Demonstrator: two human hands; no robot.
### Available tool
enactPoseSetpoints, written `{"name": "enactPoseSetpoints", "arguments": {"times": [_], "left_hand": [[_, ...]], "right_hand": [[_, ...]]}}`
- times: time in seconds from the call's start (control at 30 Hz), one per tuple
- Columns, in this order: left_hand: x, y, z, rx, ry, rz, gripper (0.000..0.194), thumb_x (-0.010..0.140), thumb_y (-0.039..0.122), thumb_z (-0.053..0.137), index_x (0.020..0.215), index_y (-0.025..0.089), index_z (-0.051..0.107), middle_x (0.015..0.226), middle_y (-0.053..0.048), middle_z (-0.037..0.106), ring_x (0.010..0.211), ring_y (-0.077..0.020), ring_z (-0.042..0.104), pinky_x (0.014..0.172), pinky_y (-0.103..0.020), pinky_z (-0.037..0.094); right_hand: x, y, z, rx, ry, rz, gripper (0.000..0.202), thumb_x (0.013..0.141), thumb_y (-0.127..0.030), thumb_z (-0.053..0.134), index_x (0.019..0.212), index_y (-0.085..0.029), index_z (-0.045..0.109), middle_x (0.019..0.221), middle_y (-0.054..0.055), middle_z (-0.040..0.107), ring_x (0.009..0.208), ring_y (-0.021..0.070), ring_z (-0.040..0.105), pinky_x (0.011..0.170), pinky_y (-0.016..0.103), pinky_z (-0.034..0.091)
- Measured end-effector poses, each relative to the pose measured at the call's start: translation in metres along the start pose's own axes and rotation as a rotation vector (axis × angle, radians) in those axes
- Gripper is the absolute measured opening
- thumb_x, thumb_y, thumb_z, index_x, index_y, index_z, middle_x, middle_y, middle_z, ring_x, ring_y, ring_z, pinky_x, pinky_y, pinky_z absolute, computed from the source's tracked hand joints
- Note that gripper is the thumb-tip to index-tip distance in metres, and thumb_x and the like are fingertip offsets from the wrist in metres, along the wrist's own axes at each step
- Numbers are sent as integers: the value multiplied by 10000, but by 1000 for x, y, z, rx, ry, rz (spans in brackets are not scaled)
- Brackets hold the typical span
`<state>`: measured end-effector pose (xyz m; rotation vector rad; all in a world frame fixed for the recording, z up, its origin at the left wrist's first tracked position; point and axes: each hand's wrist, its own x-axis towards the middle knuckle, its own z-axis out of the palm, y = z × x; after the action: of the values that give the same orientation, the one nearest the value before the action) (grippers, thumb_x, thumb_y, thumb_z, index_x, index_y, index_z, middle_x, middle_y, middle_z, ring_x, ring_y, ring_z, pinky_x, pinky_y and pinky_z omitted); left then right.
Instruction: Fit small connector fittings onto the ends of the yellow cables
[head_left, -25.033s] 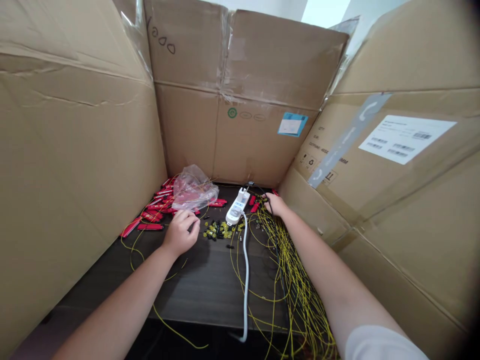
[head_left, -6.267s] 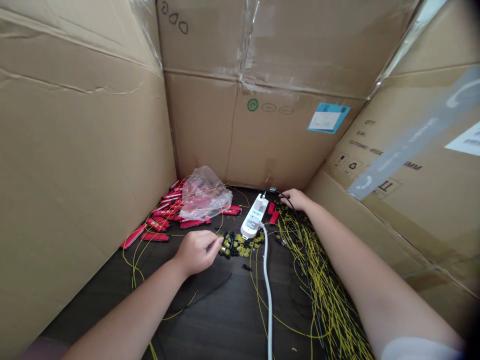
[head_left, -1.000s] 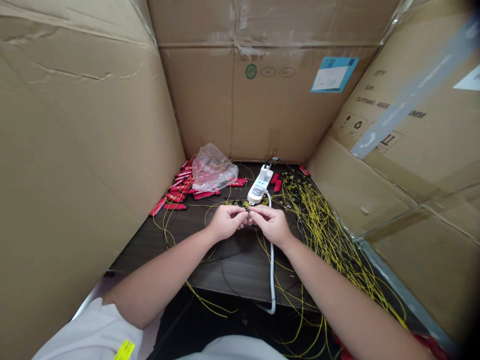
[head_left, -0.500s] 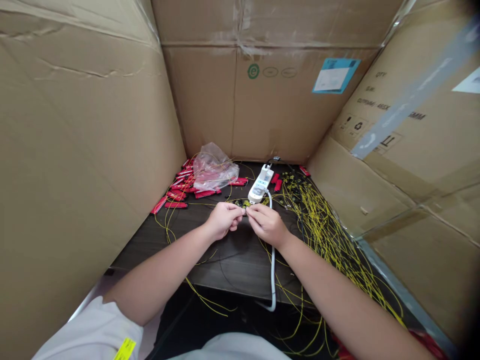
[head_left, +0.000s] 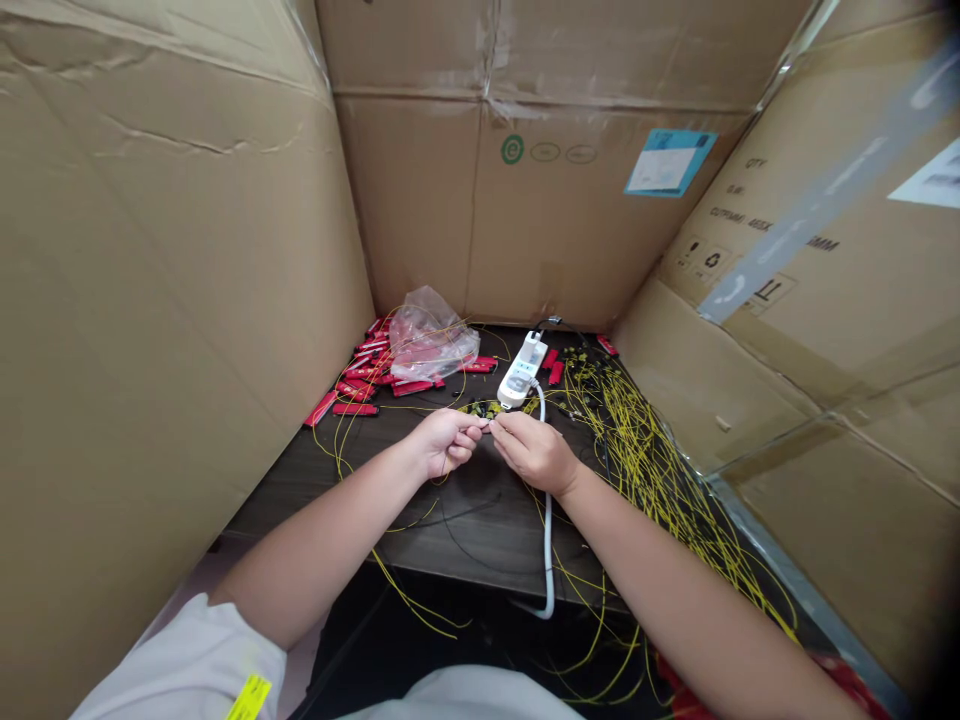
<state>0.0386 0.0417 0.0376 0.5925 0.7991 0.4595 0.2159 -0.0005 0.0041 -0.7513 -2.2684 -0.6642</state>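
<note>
My left hand [head_left: 448, 442] and my right hand [head_left: 531, 450] meet fingertip to fingertip over the dark table [head_left: 480, 530]. Both are closed in a pinch, and what lies between the fingertips is too small to make out. Just beyond them lie small yellow and black pieces [head_left: 480, 408]. A white power strip [head_left: 523, 370] stands behind my right hand, its white cable [head_left: 548, 560] running down past that wrist. Thin yellow wires [head_left: 645, 450] with black ones spread to the right of my right hand.
Red flat pieces [head_left: 355, 409] are heaped at the back left, partly under a clear plastic bag [head_left: 427, 335]. Cardboard walls rise at the left [head_left: 172, 300], back [head_left: 412, 200] and right [head_left: 825, 330]. Loose yellow wires [head_left: 412, 600] hang over the table's front edge.
The view has shifted slightly. My left hand's lower fingers are a little looser, and both hands have moved slightly nearer to me, showing more of the small pieces behind them.
</note>
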Motion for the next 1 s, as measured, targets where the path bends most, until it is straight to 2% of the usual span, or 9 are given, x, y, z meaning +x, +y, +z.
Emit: {"name": "enactPoseSetpoints", "arguments": {"times": [0.07, 0.17, 0.3, 0.4, 0.47, 0.57, 0.83, 0.93, 1.0], "left_hand": [[-1, 4, -2, -15, -24, -43, 239, 883, 60, 408, 679, 59, 532, 491, 82, 308, 307, 24, 207, 291, -85, 111], [0, 8, -9, -44, -46, -17, 240, 898, 81, 404, 704, 60, 543, 508, 78, 311, 312, 24, 209, 290, -81, 115], [6, 5, -18, -49, -60, 193, 124, 860, 118, 517, 767, 67, 580, 556, 47, 395, 348, 14, 277, 306, -85, 178], [11, 1, -20, 1, -27, 324, 55, 806, 134, 595, 791, 83, 584, 613, 17, 468, 391, -10, 363, 328, -104, 252], [12, -2, -20, 24, -27, 336, 89, 780, 160, 637, 821, 103, 582, 661, 6, 504, 425, -23, 410, 348, -113, 289], [12, -3, -17, 40, -79, 336, 180, 743, 210, 694, 847, 135, 568, 686, 15, 512, 438, -27, 415, 353, -113, 272], [12, -8, -16, 146, -145, 342, 300, 707, 313, 751, 861, 147, 553, 685, 28, 503, 438, -22, 394, 361, -120, 242], [12, -8, -16, 161, -141, 346, 317, 692, 324, 763, 854, 147, 555, 679, 31, 505, 442, -25, 402, 364, -125, 251], [11, -8, -16, 171, -138, 348, 323, 685, 329, 767, 851, 147, 560, 676, 32, 510, 446, -28, 411, 364, -128, 257]], "right_hand": [[-2, 1, -1, 33, 7, -3, 183, 875, -102, 507, 1028, -115, 607, 914, 135, 644, 849, 204, 606, 706, 331, 541], [-4, 3, -4, 97, 43, 29, 209, 877, -98, 496, 1046, -144, 611, 959, 130, 641, 906, 204, 612, 746, 339, 549], [-7, 6, 2, 174, 43, 176, 221, 872, -99, 496, 1046, -156, 622, 1000, 126, 643, 945, 198, 608, 812, 356, 544], [-9, 10, 14, 210, 0, 302, 175, 878, -115, 496, 975, -155, 636, 931, 104, 660, 886, 193, 608, 817, 367, 534], [-10, 14, 22, 225, -36, 362, 137, 876, -130, 511, 909, -152, 643, 862, 91, 662, 834, 193, 598, 793, 366, 528], [-13, 19, 30, 234, -90, 408, 118, 869, -146, 538, 863, -150, 656, 821, 84, 660, 819, 202, 575, 782, 364, 515], [-14, 19, 33, 206, -174, 468, 149, 869, -172, 557, 895, -164, 703, 856, 92, 632, 855, 207, 526, 769, 342, 492], [-13, 19, 32, 207, -150, 471, 146, 866, -175, 561, 895, -163, 704, 843, 95, 618, 844, 206, 521, 750, 345, 491], [-12, 19, 29, 224, -73, 477, 159, 872, -163, 543, 899, -160, 700, 830, 92, 615, 834, 203, 522, 748, 353, 492]]}}
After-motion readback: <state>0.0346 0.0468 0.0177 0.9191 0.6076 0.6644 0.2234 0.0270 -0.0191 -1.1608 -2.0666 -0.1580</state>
